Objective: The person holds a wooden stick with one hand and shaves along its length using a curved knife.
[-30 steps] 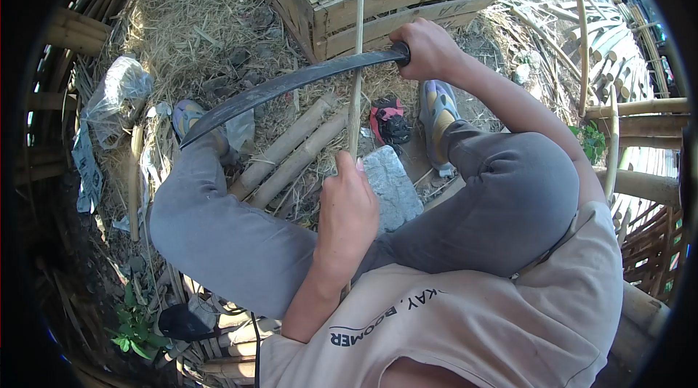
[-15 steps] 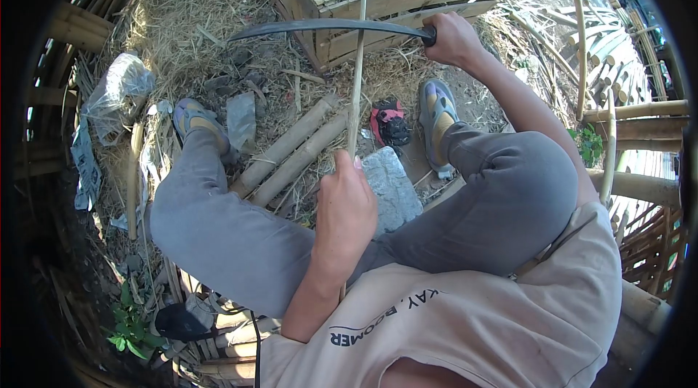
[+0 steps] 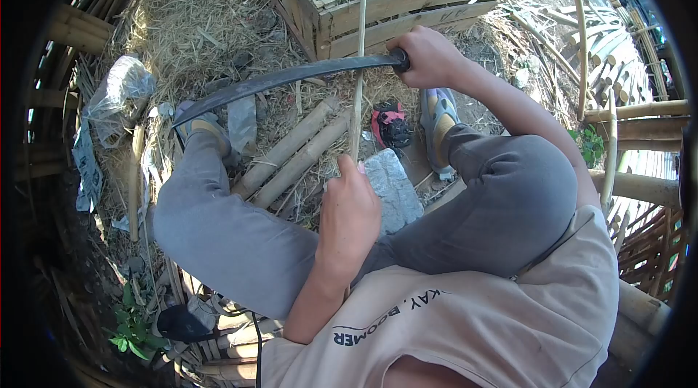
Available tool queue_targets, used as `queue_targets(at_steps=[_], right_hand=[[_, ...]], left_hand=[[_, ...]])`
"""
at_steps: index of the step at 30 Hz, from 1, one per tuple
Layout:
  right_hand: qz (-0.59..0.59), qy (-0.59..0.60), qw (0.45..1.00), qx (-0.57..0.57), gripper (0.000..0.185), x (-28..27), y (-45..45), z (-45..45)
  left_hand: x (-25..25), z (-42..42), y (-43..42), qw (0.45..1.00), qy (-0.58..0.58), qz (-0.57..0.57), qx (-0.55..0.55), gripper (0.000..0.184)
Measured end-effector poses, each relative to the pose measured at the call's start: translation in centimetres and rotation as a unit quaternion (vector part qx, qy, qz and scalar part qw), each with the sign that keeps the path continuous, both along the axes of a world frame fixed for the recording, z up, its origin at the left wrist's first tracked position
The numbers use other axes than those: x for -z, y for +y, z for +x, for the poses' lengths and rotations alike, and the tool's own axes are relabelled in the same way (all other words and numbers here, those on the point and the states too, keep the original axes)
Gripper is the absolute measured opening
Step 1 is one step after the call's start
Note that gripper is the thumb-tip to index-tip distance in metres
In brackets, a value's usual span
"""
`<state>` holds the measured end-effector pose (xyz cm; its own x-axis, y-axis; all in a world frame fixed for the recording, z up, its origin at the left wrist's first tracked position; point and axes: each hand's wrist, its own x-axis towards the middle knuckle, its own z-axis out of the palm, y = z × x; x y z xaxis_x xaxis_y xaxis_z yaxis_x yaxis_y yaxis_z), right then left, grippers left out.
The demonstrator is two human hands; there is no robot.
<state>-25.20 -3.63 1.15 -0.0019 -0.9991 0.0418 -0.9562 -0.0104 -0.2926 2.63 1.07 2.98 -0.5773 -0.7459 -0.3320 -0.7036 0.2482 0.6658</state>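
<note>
My left hand (image 3: 349, 217) is closed round a thin bamboo strip (image 3: 356, 115), which stands up and away from me between my legs. The fist hides part of its lower length. In my right hand (image 3: 434, 59), fingers wrap the dark handle of a long curved machete (image 3: 283, 78). Its blade reaches left across the strip, touching or passing very near it; which one I cannot tell. The blade's tip ends over my left shoe (image 3: 200, 125).
Beyond the blade stands a slatted wooden crate (image 3: 414, 6). Bamboo poles (image 3: 291, 148), a stone block (image 3: 392, 188) and a red-black item (image 3: 390, 126) lie between my feet. Straw (image 3: 196, 3) and a clear plastic bag (image 3: 120, 94) are at left; bamboo rails (image 3: 640, 110) stand right.
My right hand has drawn the machete down the strip, towards me and a little left. The blade now slants down to the left. My left hand stays almost in place.
</note>
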Motion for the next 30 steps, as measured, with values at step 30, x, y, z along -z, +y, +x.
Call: queue_targets(at_steps=[30], right_hand=[[-0.031, -0.075, 0.996, 0.031, 0.012, 1.5, -0.3, -1.8]], left_hand=[[0.5, -0.5, 0.2, 1.000, -0.015, 0.004, -0.001, 0.025]])
